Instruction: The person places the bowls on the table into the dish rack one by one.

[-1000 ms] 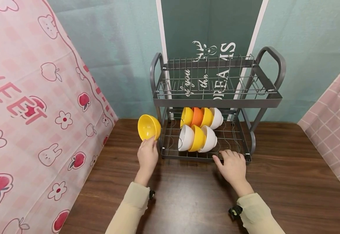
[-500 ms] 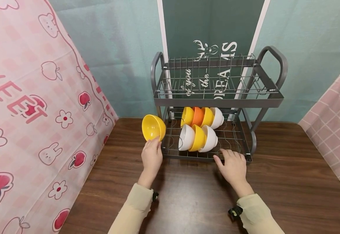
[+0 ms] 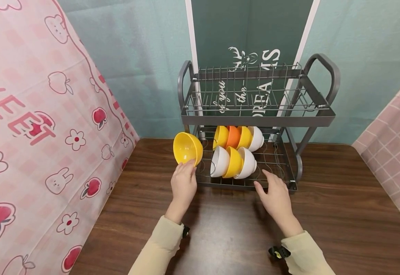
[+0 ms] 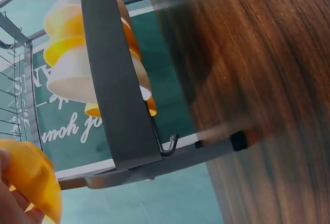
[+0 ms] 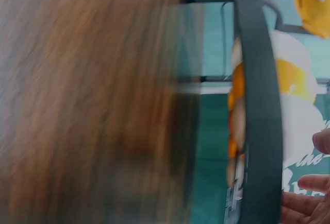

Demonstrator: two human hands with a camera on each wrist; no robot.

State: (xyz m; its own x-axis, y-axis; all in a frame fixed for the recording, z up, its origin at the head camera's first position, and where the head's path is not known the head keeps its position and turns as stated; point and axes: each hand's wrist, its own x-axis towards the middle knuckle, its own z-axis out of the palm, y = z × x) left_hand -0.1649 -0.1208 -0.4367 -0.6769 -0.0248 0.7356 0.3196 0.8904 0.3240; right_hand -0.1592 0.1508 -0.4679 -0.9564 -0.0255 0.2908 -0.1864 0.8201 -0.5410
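My left hand [image 3: 184,181] pinches the lower rim of a yellow bowl [image 3: 187,148], whose hollow side faces me, at the left front of the dish rack. In the left wrist view the same bowl [image 4: 32,175] shows at the lower left with fingers round it. On the rack's lower tier, a front row holds a white bowl [image 3: 219,162], a yellow bowl [image 3: 233,163] and another white bowl [image 3: 247,163], all on their sides. My right hand [image 3: 275,193] is held with thumb and fingers apart, holding nothing, near the lower tier's front edge, right of that row.
Behind the front row stand several more bowls, with an orange bowl [image 3: 233,136] among yellow and white ones. The rack's upper tier [image 3: 255,121] overhangs the lower one, and its grey side handle [image 3: 334,82] rises at the right. All rests on a dark wooden table [image 3: 227,236].
My left hand has carried the yellow bowl rightward, so it now overlaps the rack's left post. My right hand has turned slightly and lifted a little from the rack's front edge.
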